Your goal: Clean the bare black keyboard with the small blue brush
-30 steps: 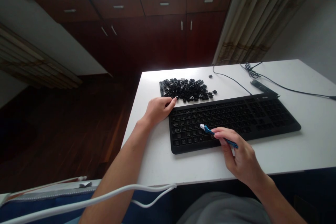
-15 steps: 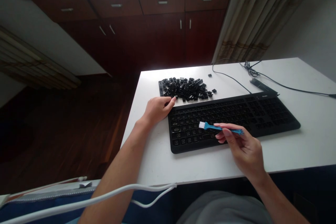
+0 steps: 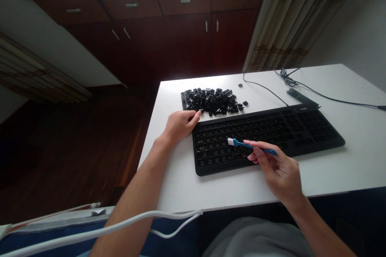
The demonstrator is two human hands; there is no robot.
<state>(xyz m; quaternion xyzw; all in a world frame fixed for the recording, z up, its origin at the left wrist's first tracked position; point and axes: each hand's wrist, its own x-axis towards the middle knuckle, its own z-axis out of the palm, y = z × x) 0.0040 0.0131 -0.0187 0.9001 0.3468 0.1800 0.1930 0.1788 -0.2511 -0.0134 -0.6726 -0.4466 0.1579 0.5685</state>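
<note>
A black keyboard (image 3: 241, 158) with its keycaps off lies across the white table, its bare key sockets showing. My right hand (image 3: 280, 168) pinches a small blue cleaning brush (image 3: 238, 143) by its handle. The white bristles point left, over the left half of the keyboard; whether they touch it I cannot tell. My left hand (image 3: 181, 124) is closed at the keyboard's upper left corner, its curled fingers partly hidden. Just beyond that hand sits a heap of loose black keycaps (image 3: 214, 100).
A few stray keycaps (image 3: 245, 103) lie right of the heap. Behind the keyboard are a black cable (image 3: 265, 88), a bundled cable (image 3: 285, 76) and a flat dark piece (image 3: 301, 97). A white cord (image 3: 120, 227) crosses the foreground. Past the white table (image 3: 358, 140) stand brown cabinets (image 3: 181, 44).
The brush has shifted slightly and turned in my right hand, so its bristles now show narrower. My left hand and the keyboard stay in place; the view moves a little.
</note>
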